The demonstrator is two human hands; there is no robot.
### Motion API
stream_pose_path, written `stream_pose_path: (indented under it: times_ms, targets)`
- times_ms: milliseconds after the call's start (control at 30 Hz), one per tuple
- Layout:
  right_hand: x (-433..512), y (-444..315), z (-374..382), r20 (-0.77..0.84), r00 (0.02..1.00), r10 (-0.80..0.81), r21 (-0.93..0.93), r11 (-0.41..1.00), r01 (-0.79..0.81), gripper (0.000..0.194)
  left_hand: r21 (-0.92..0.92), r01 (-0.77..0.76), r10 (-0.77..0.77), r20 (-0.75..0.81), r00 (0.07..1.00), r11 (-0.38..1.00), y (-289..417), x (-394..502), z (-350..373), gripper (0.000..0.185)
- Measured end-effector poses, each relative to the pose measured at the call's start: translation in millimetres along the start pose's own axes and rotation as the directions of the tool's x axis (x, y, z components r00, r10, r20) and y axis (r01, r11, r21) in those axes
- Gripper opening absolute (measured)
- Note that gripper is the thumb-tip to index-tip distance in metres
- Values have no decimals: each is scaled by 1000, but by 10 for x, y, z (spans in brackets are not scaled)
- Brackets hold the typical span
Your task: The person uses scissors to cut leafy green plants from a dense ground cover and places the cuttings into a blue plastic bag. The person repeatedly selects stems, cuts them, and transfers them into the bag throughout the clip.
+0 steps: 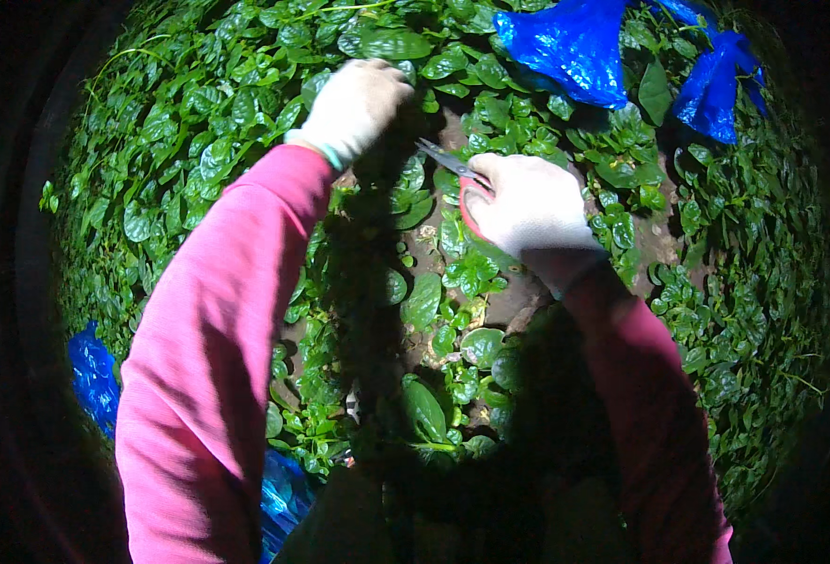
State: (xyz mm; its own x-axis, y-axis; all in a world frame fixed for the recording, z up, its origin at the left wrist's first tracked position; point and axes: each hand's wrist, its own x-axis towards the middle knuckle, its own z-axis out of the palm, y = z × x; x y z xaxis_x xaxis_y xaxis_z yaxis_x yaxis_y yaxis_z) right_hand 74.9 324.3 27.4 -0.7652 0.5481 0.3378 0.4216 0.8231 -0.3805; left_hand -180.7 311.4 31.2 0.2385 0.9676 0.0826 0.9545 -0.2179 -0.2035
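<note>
My left hand [355,106], in a white knit glove, is among broad, glossy green leaves with its fingers curled. A large, blurred leaf [395,44] lies just beyond the knuckles. The fingertips are hidden, so whether they grip a stem does not show. Lower and to the right, my right hand [531,201], gloved too, holds red-handled scissors [449,159]. Their metal blades point up and left toward my left hand. Below the blades, low leafy plants [471,271] grow from brown soil [517,299].
Blue plastic bags [570,49] lie on the plants at the upper right, one of them [714,92] farther right. More blue plastic [94,377] shows at the left edge, and another piece [284,497] beside my left sleeve. Dense foliage [753,310] spreads along the right. Dark shadow covers the lower middle.
</note>
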Motion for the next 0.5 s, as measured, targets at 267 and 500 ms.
stream_pose_path:
  times_ms: [267, 500]
  targets:
    - [226, 73, 202, 69, 995, 71, 73, 994, -76, 16, -319, 239, -295, -141, 945, 917, -360, -312, 314, 19]
    - [280, -29, 519, 1, 999, 45, 86, 995, -45, 16, -116, 267, -271, -26, 962, 957, -58, -81, 61, 38]
